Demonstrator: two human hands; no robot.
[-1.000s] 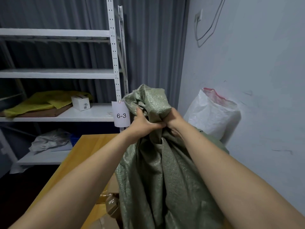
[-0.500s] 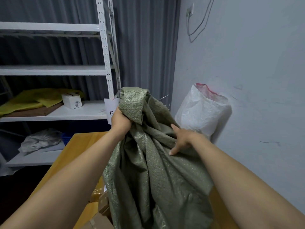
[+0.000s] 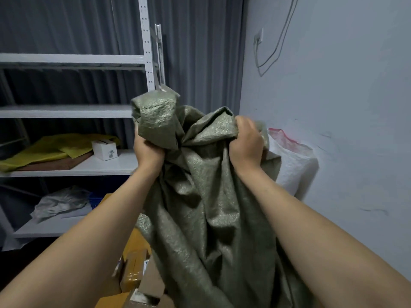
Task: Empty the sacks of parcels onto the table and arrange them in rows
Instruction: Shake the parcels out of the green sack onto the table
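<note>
Your left grip (image 3: 148, 150) is clenched tight around a bunched corner of the green woven sack (image 3: 200, 207), with a flap of the fabric folded over above your fist. Your right grip (image 3: 246, 145) is closed on another gathered handful of the same sack, a little to the right and at about the same height. You hold the sack up in front of you, and its body hangs slack and creased between your forearms, down past the bottom edge of the view.

Below your left forearm, at the near left, a few taped cardboard parcels (image 3: 133, 270) lie jumbled on the yellow tabletop (image 3: 109, 302), just beside the hanging fabric.

On the far right, a filled white sack (image 3: 293, 165) leans against the pale wall, partly hidden behind your right grip. On the far left stands a white shelf unit (image 3: 66, 112). One shelf carries a small white box (image 3: 104, 149) and a yellow sheet (image 3: 51, 147). The shelf below it holds a crumpled grey bag (image 3: 62, 202).
</note>
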